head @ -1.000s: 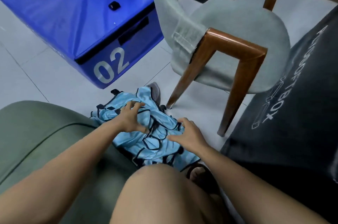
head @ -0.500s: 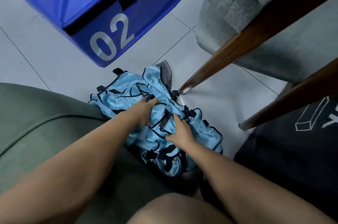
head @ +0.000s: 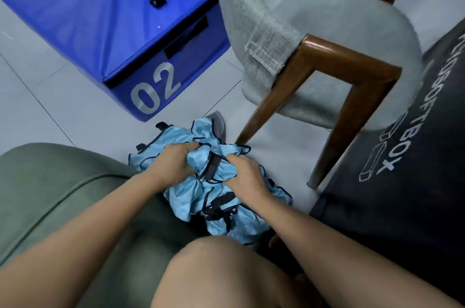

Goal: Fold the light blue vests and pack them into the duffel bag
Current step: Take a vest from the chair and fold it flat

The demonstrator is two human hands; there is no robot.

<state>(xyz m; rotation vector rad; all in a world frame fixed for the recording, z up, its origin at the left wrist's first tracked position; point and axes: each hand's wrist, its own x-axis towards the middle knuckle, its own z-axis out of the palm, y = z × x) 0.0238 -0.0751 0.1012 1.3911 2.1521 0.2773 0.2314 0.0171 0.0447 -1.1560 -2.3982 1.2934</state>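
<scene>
A crumpled heap of light blue vests [head: 201,204] with black trim lies on the tiled floor in front of my knee. My left hand [head: 173,164] grips a bunch of the blue fabric at the top of the heap, fingers curled into it. My right hand [head: 245,171] grips the fabric just to the right, thumb and fingers closed on a fold beside a black strap. The gathered cloth bulges up between both hands. No duffel bag is in view.
A blue padded box marked 02 [head: 120,31] stands beyond the heap. A grey upholstered chair with wooden legs [head: 334,76] stands to the right. A black soft box [head: 402,182] fills the right edge, a green cushion [head: 50,194] the left. A grey shoe tip [head: 218,121] shows behind the vests.
Both hands went from lying spread on the heap to clutching the fabric, and now raise a bunch of it. The view dipped close to the vests and came back up.
</scene>
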